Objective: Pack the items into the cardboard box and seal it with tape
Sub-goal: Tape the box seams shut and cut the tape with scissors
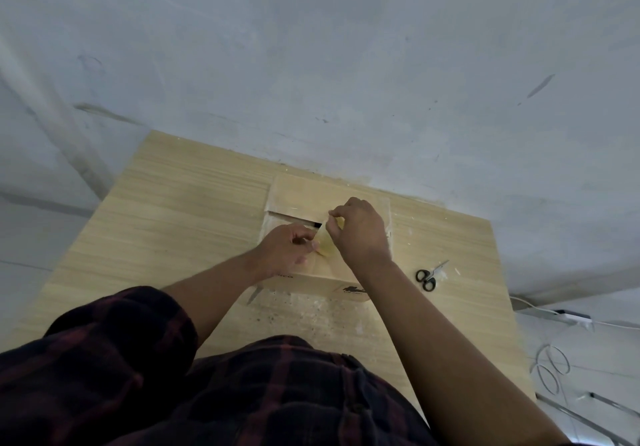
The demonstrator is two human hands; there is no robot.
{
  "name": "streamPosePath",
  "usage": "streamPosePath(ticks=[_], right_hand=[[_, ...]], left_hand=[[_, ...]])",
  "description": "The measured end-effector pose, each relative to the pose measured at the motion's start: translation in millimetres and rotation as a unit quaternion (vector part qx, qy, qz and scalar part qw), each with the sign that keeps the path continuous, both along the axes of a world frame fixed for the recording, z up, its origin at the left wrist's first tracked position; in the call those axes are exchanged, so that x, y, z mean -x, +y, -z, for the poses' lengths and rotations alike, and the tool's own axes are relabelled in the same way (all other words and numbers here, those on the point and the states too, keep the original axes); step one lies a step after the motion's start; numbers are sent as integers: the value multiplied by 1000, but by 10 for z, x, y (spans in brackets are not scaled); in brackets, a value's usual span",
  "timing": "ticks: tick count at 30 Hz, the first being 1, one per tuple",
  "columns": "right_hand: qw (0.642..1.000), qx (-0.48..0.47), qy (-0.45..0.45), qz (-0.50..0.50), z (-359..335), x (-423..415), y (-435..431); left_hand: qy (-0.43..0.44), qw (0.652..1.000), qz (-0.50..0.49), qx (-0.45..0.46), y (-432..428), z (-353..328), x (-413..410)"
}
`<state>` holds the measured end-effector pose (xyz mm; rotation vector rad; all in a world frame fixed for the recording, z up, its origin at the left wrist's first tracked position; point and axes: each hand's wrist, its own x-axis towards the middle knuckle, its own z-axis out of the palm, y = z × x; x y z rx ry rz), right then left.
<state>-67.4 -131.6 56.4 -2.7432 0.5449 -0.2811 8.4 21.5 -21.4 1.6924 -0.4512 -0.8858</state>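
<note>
A cardboard box (298,196) stands on the wooden table (180,210) against the wall, its top flaps folded down with a dark gap between them. My left hand (287,248) and my right hand (360,230) are both over the box top. Between them they pinch a strip of clear yellowish tape (325,241), the right hand at its far end and the left at its near end. The strip lies across the flap seam. What is inside the box is hidden.
Black-handled scissors (429,274) lie on the table to the right of the box. White cables (554,366) and a power strip (571,317) lie on the floor at the right. The table's front part bears scuffs and specks.
</note>
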Motion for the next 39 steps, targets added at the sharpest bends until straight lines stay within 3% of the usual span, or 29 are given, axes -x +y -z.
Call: streamPosePath(ticks=[4,8,12,20,25,31,39], right_hand=[[995,-92,15,24,-25,112,-73],[978,-203,43,-33,23,269,-80],[944,-326,47,-13,116,314,7],[955,-296,10,7,194,371,168],[979,-193,24,-58,153,413,227],[992,-99,-47,-70,203,477,197],[989,-109,-85,-50,216,480,158]], left_hand=[[93,992,-61,65,12,-119,-112],[-13,999,-29,-11,17,-267,-353],[-77,995,-20,-59,-6,-362,-437],[-51,998,-28,-30,-41,-333,-307],[-49,998,-33,-4,5,-311,-232],[-51,997,-51,0,-25,-253,-184],[-40,997,-70,-13,-39,-257,-144]])
